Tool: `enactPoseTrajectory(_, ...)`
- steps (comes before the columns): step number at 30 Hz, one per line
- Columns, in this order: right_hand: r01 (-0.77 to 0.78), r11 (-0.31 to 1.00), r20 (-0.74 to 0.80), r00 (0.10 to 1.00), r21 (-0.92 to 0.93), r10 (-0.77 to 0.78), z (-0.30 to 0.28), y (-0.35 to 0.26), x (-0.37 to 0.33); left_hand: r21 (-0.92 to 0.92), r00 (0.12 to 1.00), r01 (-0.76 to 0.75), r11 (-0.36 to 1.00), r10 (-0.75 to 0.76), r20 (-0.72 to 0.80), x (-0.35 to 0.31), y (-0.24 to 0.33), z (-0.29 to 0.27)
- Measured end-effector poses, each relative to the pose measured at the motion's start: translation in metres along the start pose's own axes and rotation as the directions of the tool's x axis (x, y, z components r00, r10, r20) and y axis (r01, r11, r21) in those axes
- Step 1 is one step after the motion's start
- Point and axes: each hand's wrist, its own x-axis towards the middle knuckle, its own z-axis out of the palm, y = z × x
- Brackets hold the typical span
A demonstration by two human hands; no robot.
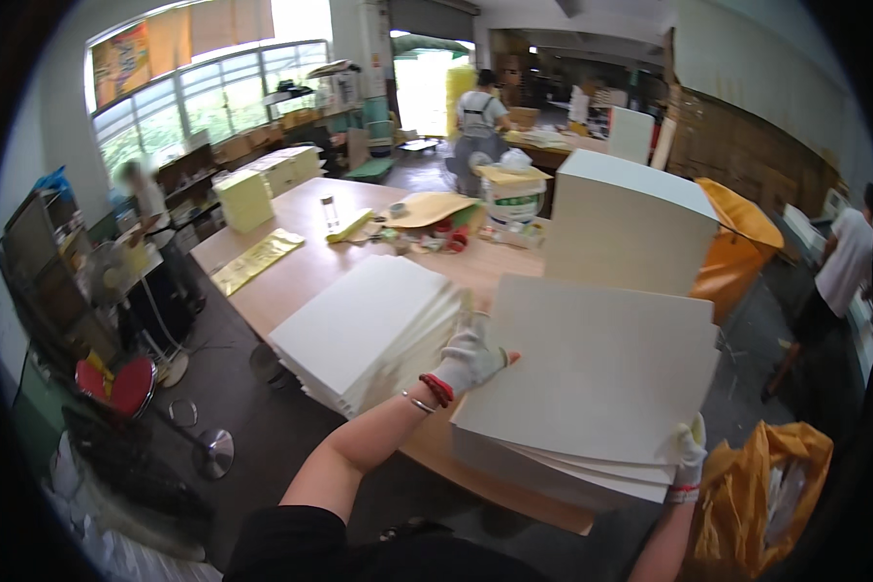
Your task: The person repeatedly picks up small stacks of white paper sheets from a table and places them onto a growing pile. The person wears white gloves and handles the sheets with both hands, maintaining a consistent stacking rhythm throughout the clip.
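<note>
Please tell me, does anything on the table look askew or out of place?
Yes, slightly. In the near right stack of white sheets, with the left hand and right hand at its sides, upper sheets fan out unevenly toward the near right corner, so they look misaligned.

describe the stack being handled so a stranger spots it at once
Find the large wood-toned table, then its near right end. There, the stack of white sheets stands before a taller stack. Only this one has both the left hand and right hand on it.
</note>
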Motion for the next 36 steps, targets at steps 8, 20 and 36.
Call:
enactPoseTrajectory(8,-0.081,0.996,0.344,0.935,-0.036,0.089,-0.065,0.041,0.040,-0.733,0.730,0.675,0.080,0.069,0.680,-0.081,-0.047,-0.017)
enactPoseTrajectory(20,-0.428,0.888,-0.038,0.903,-0.167,0.428,0.043,-0.047,0.014,-0.970,0.897,0.243,0.013,-0.384,0.220,-0.165,-0.105,-0.109)
enactPoseTrajectory(36,-0.497,0.837,-0.165,0.867,-0.231,0.470,0.058,-0.059,0.013,-0.989,0.704,0.112,-0.091,-0.696,0.144,-0.102,-0.277,-0.120)
